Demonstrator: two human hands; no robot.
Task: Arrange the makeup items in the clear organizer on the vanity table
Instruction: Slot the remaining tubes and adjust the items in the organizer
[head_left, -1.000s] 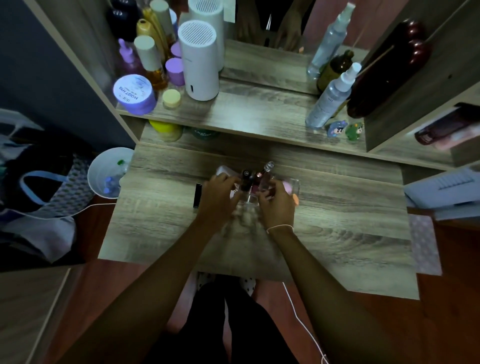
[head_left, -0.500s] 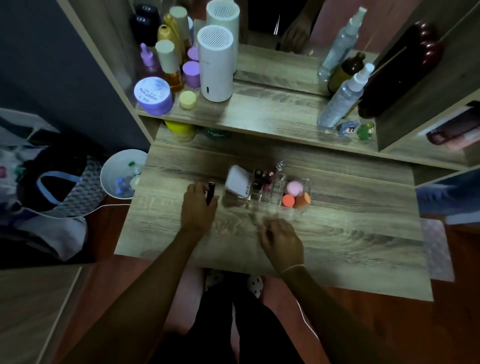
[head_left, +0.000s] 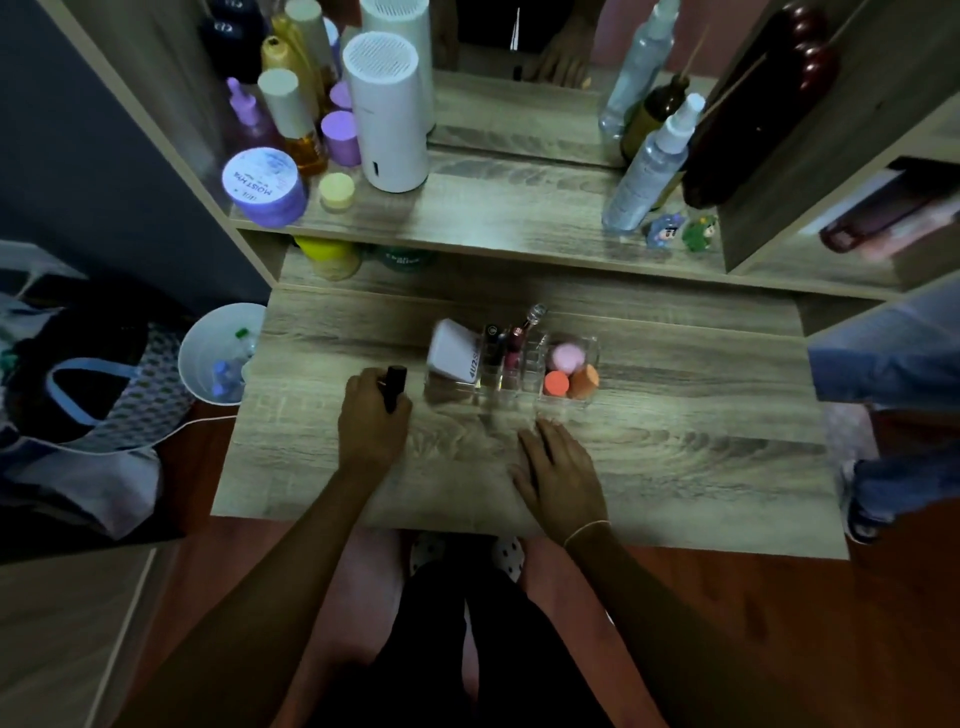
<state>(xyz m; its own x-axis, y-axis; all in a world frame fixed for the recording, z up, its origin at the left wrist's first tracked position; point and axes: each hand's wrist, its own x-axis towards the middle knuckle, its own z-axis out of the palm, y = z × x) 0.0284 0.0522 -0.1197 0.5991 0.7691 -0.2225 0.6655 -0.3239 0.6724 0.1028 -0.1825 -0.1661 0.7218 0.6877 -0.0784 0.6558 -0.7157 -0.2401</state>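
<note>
A person's left hand (head_left: 371, 421) grips a black makeup tube (head_left: 393, 387) just left of the clear organizer (head_left: 511, 364) at mid-table. The right hand (head_left: 558, 475) rests open, empty, nearer the front edge. Next, likely slotting the tube into a free compartment.

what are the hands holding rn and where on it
The left hand grips a slim black makeup tube by its lower half. The right hand holds nothing.

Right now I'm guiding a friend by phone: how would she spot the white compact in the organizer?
Find the clear organizer in the middle of the wooden vanity table. The white compact leans in its leftmost compartment. It is the only flat, white, squarish thing there, beside slim dark tubes and round sponges.
</note>
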